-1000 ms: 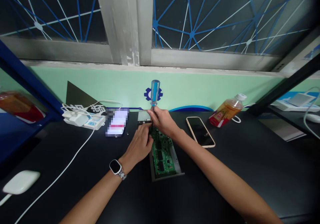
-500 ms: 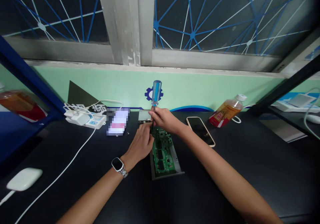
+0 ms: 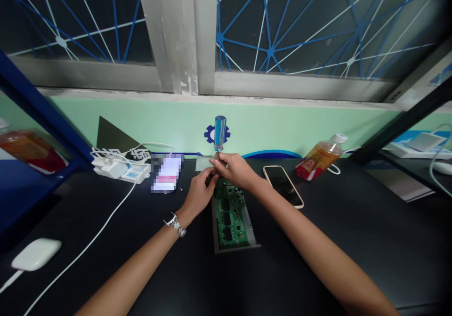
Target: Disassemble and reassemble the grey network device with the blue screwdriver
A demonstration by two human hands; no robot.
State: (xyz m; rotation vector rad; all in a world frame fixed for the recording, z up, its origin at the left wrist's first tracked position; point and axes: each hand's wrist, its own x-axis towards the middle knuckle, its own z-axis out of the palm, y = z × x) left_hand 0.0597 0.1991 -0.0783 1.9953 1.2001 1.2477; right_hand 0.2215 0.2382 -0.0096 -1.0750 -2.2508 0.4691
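My right hand (image 3: 233,167) grips the shaft of a screwdriver (image 3: 220,130) with a clear and blue handle, which stands almost upright with the handle on top. Its tip is hidden behind my fingers. Below and to the left, my left hand (image 3: 201,189) has thumb and fingers pinched together at the far end of a green circuit board (image 3: 231,214); what they hold there is hidden. The board lies in a shallow metal tray (image 3: 251,233) on the black table. A silvery flat piece (image 3: 202,163) shows just beyond my hands.
A phone with a lit screen (image 3: 167,172) and a small screw (image 3: 181,189) lie left of my hands. To the right are a dark phone (image 3: 283,185) and a drink bottle (image 3: 321,157). A power strip (image 3: 132,170), white cable (image 3: 95,240) and white case (image 3: 37,254) occupy the left side.
My left hand has turned, its fingers curling from lying over the board's far end into a pinch near the screwdriver's lower end. The screwdriver's handle has shifted slightly left and down.
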